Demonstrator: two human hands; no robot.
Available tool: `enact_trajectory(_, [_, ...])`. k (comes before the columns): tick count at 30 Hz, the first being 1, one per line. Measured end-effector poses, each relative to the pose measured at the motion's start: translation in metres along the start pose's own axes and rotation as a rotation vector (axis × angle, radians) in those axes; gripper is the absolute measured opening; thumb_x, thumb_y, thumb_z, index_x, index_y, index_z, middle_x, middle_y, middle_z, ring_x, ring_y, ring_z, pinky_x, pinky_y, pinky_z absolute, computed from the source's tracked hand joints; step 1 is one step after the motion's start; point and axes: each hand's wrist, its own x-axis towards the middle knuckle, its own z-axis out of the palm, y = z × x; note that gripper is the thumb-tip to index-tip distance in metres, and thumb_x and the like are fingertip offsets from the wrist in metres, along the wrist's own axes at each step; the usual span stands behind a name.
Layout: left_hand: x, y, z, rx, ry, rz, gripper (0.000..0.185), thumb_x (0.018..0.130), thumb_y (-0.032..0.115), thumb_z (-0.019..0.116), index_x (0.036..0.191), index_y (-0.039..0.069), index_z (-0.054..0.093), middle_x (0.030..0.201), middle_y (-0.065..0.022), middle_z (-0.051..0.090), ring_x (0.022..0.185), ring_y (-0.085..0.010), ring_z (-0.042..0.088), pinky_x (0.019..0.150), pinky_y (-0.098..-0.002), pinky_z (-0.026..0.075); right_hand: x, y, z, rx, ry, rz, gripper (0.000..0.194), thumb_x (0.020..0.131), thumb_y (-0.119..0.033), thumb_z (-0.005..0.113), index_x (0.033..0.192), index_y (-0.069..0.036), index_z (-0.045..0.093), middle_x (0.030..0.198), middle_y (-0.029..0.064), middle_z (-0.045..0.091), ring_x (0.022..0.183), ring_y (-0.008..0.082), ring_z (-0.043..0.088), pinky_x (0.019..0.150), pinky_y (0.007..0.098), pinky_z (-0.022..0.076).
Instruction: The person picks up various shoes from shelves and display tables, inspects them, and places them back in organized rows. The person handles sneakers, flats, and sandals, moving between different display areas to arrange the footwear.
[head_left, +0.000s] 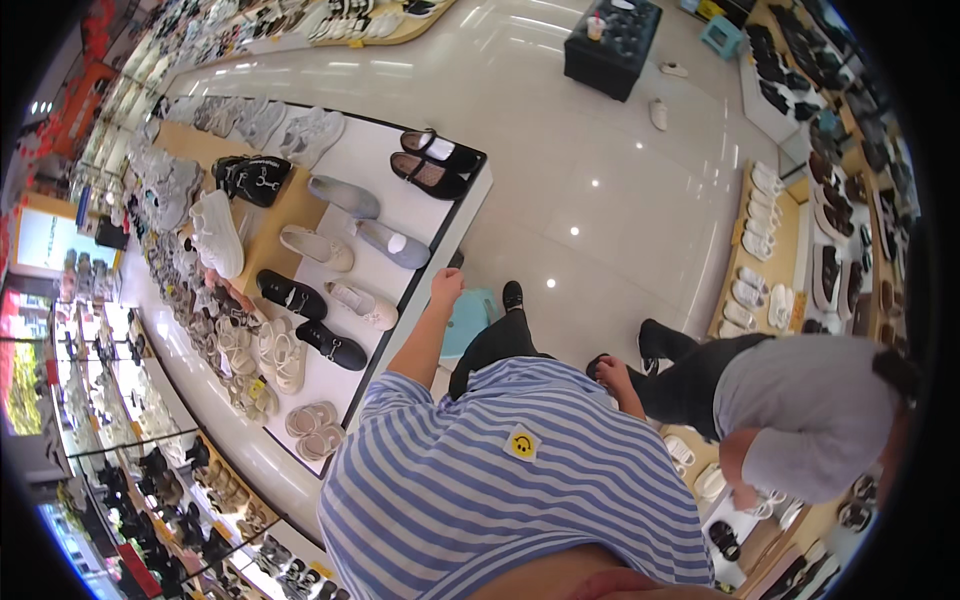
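My left hand (448, 286) is loosely curled beside the edge of a display table, above a light blue plastic stool (469, 322); whether it holds anything small cannot be told. My right hand (615, 375) hangs at my right side with bent fingers, and I cannot tell if anything is in it. On the display table (466, 217) near my left hand stand blue-grey flats (394, 244), cream flats (361, 304), black loafers (331, 343) and black strap shoes (427, 176). Farther along are white sneakers (217, 232) and a black bag-like item (251, 178).
A person in a grey shirt (806, 412) leans over shoe shelves at my right. Ahead stand a black tufted ottoman (611, 52) bearing a drink cup (595, 28) and another blue stool (721, 37). Two loose shoes (658, 114) (673, 69) lie on the tiled floor.
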Motion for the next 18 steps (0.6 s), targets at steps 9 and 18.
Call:
enact_trajectory(9, [0.137,0.082,0.013,0.155,0.284,0.216,0.032,0.073,0.021,0.059,0.099,0.003,0.057,0.094,-0.0142,0.062,0.090,-0.0262,0.059,0.080,-0.0347,0.046,0.059,-0.126,-0.048,-0.784,-0.020,-0.180,0.012,0.069,-0.004,0.046,0.062,-0.002,0.056,0.052,0.0058,0.047,0.043,0.0184,0.047,0.039,0.0325,0.0381])
enact_trajectory(18, [0.212,0.139,0.043,0.131,0.571,0.074,0.058,0.074,0.028,0.060,0.121,0.002,0.037,0.115,-0.0264,0.047,0.104,-0.0407,0.049,0.087,-0.0452,0.041,0.198,-0.324,-0.039,-0.552,-0.071,0.108,0.034,0.077,-0.013,0.052,0.109,0.000,0.053,0.079,0.0061,0.058,0.064,0.0136,0.056,0.053,0.0273,0.0466])
